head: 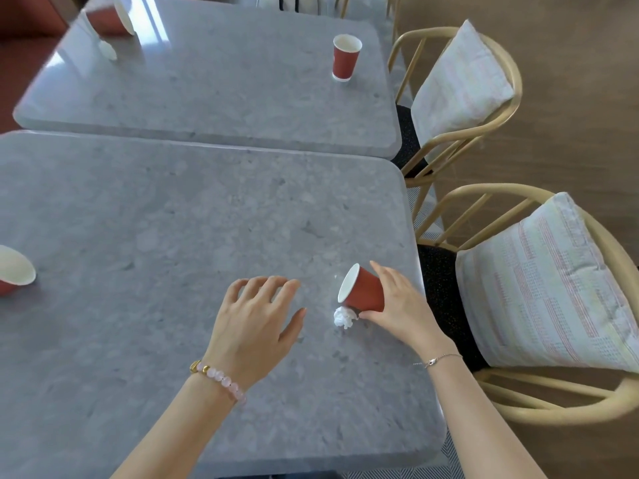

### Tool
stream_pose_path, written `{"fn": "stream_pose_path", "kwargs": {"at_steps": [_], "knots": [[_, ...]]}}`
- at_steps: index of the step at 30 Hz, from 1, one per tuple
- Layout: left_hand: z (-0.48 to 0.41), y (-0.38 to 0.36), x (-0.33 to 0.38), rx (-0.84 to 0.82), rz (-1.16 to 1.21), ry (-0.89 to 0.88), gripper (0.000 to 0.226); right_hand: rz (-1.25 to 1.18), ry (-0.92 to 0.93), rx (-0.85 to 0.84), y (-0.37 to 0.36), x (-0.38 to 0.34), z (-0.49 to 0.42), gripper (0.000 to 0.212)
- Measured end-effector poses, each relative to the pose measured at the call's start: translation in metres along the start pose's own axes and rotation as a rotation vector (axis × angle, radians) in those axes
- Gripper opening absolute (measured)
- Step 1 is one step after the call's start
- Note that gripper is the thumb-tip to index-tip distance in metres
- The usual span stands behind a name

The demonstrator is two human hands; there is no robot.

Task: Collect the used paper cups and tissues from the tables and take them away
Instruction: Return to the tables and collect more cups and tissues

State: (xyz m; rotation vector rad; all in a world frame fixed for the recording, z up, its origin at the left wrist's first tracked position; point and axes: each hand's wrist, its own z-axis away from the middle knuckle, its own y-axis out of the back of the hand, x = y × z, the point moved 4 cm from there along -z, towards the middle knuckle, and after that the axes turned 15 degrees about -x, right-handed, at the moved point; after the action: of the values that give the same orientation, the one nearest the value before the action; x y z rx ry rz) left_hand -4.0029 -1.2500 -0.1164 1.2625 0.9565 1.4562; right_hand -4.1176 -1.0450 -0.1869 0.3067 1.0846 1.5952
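Head camera: right hand (397, 305) grips a tipped red cup (363, 288) near the table's (173, 219) right edge, mouth toward the crumpled tissue (344, 317), probably to scoop it; left hand (256, 319) hovers, fingers spread, empty.

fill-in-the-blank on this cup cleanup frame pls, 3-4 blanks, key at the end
1. The right hand grips a red paper cup that is ____, its mouth turned toward the left hand.
2. The crumpled white tissue lies on the near table just ____ that cup.
3. The left hand holds ____.
4. The cup on the far table near the chairs stands ____.

Missing words: tilted; below; nothing; upright
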Motion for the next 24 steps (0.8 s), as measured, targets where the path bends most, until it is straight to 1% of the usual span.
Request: {"fn": "stream_pose_path", "kwargs": {"at_steps": [6, 10, 16, 19, 24], "knots": [[-0.002, 0.002, -0.004, 0.021, -0.005, 0.001, 0.039, 0.008, -0.014, 0.047, -0.005, 0.003, -0.004, 0.082], [-0.003, 0.005, -0.003, 0.027, -0.002, 0.001, 0.039, -0.039, -0.023, 0.094, -0.004, 0.005, 0.001, 0.078], [-0.001, 0.017, -0.001, 0.064, -0.009, -0.004, 0.040, -0.208, 0.021, 0.235, 0.010, -0.007, 0.019, 0.076], [0.000, 0.027, 0.001, 0.099, -0.015, -0.007, 0.040, -0.347, 0.049, 0.309, 0.018, -0.018, 0.031, 0.075], [0.010, 0.049, 0.003, 0.160, -0.032, -0.011, 0.040, -0.526, 0.153, 0.410, 0.030, -0.046, 0.054, 0.074]]}}
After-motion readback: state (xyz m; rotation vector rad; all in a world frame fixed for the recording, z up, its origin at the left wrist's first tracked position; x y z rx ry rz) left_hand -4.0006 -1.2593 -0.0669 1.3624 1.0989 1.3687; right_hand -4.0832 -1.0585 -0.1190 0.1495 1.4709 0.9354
